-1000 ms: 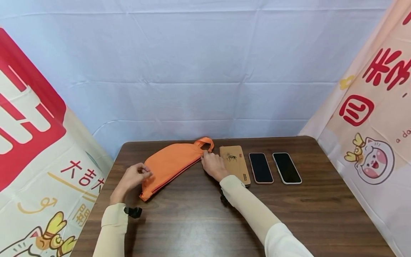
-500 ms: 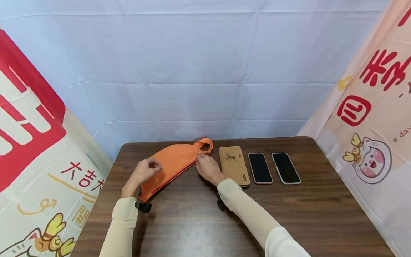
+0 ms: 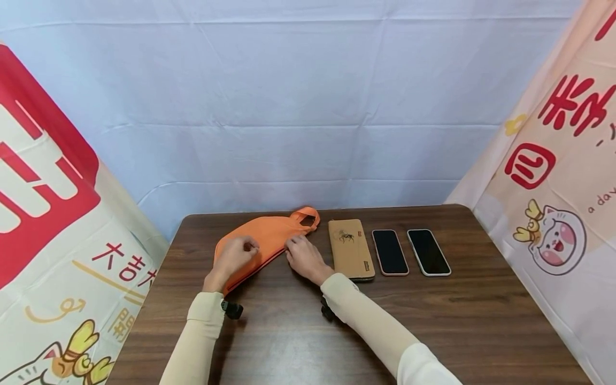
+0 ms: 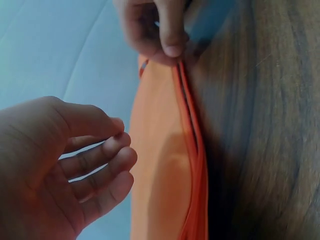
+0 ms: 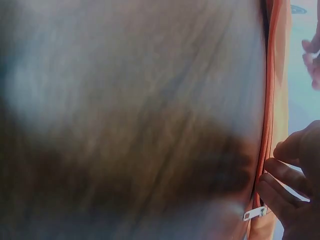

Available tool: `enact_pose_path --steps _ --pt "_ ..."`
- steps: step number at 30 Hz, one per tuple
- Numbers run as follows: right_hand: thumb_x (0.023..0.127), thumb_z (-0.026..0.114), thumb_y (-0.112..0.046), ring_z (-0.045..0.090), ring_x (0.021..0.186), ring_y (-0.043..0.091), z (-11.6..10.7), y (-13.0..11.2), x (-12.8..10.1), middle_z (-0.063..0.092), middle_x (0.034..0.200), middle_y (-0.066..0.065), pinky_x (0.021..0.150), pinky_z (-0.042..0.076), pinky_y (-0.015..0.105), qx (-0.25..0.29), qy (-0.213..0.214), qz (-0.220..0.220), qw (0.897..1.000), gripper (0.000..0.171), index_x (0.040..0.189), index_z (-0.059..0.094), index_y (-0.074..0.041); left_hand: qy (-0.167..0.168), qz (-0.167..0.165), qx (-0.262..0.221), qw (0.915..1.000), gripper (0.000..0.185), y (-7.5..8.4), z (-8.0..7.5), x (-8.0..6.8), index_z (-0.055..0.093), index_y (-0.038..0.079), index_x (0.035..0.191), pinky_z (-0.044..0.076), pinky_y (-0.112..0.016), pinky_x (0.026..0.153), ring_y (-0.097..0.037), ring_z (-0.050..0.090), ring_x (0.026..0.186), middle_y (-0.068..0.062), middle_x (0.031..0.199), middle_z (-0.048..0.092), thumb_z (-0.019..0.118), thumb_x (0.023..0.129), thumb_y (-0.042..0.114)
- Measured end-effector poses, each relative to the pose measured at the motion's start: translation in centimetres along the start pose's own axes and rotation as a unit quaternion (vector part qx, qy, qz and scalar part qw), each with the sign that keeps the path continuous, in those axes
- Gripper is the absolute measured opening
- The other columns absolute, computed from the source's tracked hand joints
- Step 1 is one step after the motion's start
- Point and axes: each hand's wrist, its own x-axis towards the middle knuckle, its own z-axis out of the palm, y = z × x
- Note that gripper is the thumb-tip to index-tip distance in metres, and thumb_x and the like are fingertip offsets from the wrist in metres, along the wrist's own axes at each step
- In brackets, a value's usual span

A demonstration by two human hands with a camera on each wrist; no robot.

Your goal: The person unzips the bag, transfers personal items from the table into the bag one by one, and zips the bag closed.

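An orange zip pouch (image 3: 269, 230) lies flat and slanted on the table, its strap loop at the far right end. My right hand (image 3: 305, 258) pinches the zippered edge with thumb and fingertips; the left wrist view shows this hand (image 4: 155, 25) at the upper end of the zip. In the right wrist view a metal zip pull (image 5: 255, 214) hangs just below those fingers. A dark line runs between the zip's bands (image 4: 187, 100). Over the pouch's left part hovers my left hand (image 3: 234, 255), fingers loosely bent and holding nothing, as the left hand (image 4: 75, 160) shows close up.
Right of the pouch lie a tan wallet (image 3: 350, 248) with a printed horse figure, a pink-edged phone (image 3: 390, 252) and a white-edged phone (image 3: 429, 252). They rest in a row on the dark wooden table (image 3: 433, 321). A white cloth (image 3: 289, 107) hangs behind.
My right hand has slid left and nearer along the zippered edge, away from the strap loop. My left hand has moved right, from the pouch's left end to above it.
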Motion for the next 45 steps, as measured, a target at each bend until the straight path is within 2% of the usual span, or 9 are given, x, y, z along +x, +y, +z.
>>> enact_pose_path --steps 3,6,11,17,27,34,39,45 --pt "0.107 0.066 -0.016 0.065 0.117 0.026 0.2 -0.3 0.0 0.071 0.119 0.008 0.106 0.056 0.042 -0.01 -0.007 -0.009 1.0 0.016 0.119 0.074 -0.009 -0.003 -0.001 0.02 0.9998 0.011 0.3 0.6 0.3 0.077 0.005 0.109 0.058 -0.046 0.084 -0.023 0.067 0.093 -0.008 0.104 0.074 0.07 0.102 0.01" --pt "0.107 0.066 -0.017 0.064 0.117 0.026 0.4 -0.6 0.0 0.07 0.12 0.007 0.109 0.053 0.043 -0.019 -0.008 -0.017 1.0 0.017 0.12 0.074 -0.009 -0.003 0.005 0.045 0.999 0.01 0.6 1.0 0.6 0.078 0.006 0.107 0.059 -0.047 0.084 -0.025 0.068 0.094 -0.008 0.105 0.075 0.07 0.102 0.009" --pt "0.107 0.065 -0.018 0.062 0.118 0.024 0.6 -1.0 -0.1 0.068 0.123 0.006 0.101 0.056 0.038 -0.026 -0.021 -0.021 0.999 0.02 0.124 0.073 -0.011 -0.006 0.018 0.087 0.996 0.006 0.8 1.8 0.9 0.076 0.007 0.103 0.059 -0.045 0.082 -0.024 0.068 0.091 -0.008 0.104 0.072 0.071 0.101 0.008" --pt "0.108 0.064 -0.021 0.06 0.117 0.023 0.8 -1.1 -0.2 0.067 0.125 0.005 0.1 0.055 0.038 -0.034 -0.026 -0.03 0.999 0.022 0.127 0.074 -0.014 -0.022 0.005 0.115 0.9931 0.005 0.5 2.7 1.2 0.075 0.009 0.104 0.06 -0.044 0.082 -0.024 0.068 0.091 -0.008 0.105 0.07 0.074 0.1 0.012" --pt "0.107 0.066 -0.022 0.06 0.115 0.022 1.0 -1.2 -0.4 0.067 0.126 0.004 0.102 0.054 0.037 -0.03 -0.023 -0.064 0.997 0.023 0.126 0.076 -0.015 -0.04 -0.002 0.129 0.9908 0.018 0.7 3.3 1.4 0.077 0.004 0.114 0.061 -0.048 0.091 -0.029 0.071 0.101 -0.012 0.113 0.07 0.076 0.097 0.01" --pt "0.107 0.066 -0.023 0.059 0.114 0.021 1.2 -1.2 -0.4 0.067 0.125 0.003 0.101 0.053 0.036 -0.031 -0.02 -0.067 0.997 0.023 0.127 0.076 -0.016 -0.051 -0.018 0.152 0.987 0.024 0.9 3.7 1.6 0.077 0.006 0.114 0.059 -0.048 0.089 -0.028 0.068 0.098 -0.011 0.115 0.068 0.083 0.094 0.019" --pt "0.107 0.066 -0.023 0.059 0.114 0.021 1.2 -1.1 -0.4 0.066 0.127 0.003 0.1 0.053 0.036 -0.031 -0.026 -0.066 0.997 0.024 0.129 0.075 -0.016 -0.045 -0.013 0.156 0.9867 0.022 0.9 3.9 1.7 0.076 0.006 0.111 0.059 -0.046 0.086 -0.027 0.066 0.094 -0.011 0.111 0.067 0.083 0.094 0.019" --pt "0.108 0.065 -0.024 0.059 0.116 0.02 1.3 -1.0 -0.4 0.066 0.127 0.002 0.102 0.053 0.035 -0.032 -0.029 -0.063 0.997 0.024 0.129 0.075 -0.017 -0.038 -0.002 0.16 0.9864 0.017 0.7 3.9 1.8 0.077 0.005 0.11 0.06 -0.048 0.087 -0.029 0.068 0.097 -0.012 0.112 0.068 0.079 0.098 0.017"
